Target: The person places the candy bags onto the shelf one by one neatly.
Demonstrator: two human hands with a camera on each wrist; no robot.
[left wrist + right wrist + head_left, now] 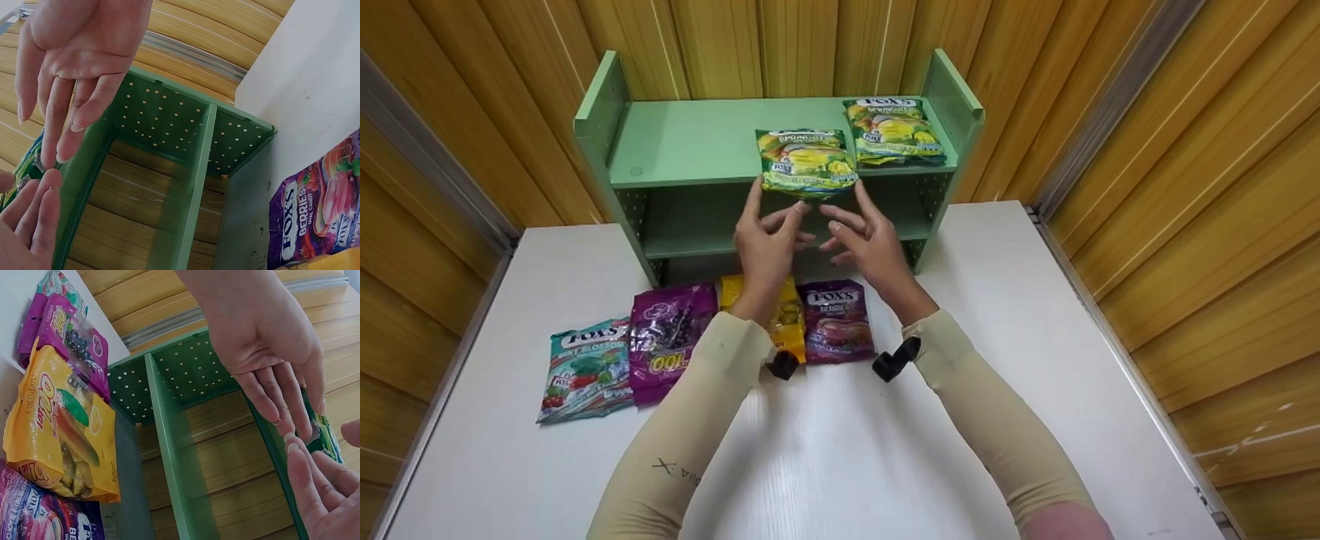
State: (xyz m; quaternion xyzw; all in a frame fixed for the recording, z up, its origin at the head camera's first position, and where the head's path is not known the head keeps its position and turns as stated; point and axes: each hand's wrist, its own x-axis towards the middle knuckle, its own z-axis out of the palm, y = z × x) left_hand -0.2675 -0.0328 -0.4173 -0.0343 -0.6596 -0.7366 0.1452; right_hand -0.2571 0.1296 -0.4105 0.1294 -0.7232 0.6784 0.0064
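Observation:
A green and yellow candy bag (pixel 806 161) labelled FOX'S lies at the front edge of the green shelf's top board (pixel 697 139), its near edge overhanging slightly. My left hand (pixel 769 240) touches its front left corner with an extended finger. At the front right corner, my right hand (pixel 877 244) touches it likewise. The remaining fingers of both hands spread below the bag, before the shelf. In the right wrist view the bag (pixel 326 436) is mostly hidden behind the hands, whose fingertips nearly meet. A similar green bag (pixel 894 131) lies at the top board's right end.
Below the shelf, on the white table (pixel 847 450), lie a teal mint bag (pixel 585 371), a purple grape bag (pixel 671 337), a yellow mango bag (pixel 64 427) and a dark purple berries bag (pixel 838 322). Wood-patterned walls (pixel 1200 225) enclose the table.

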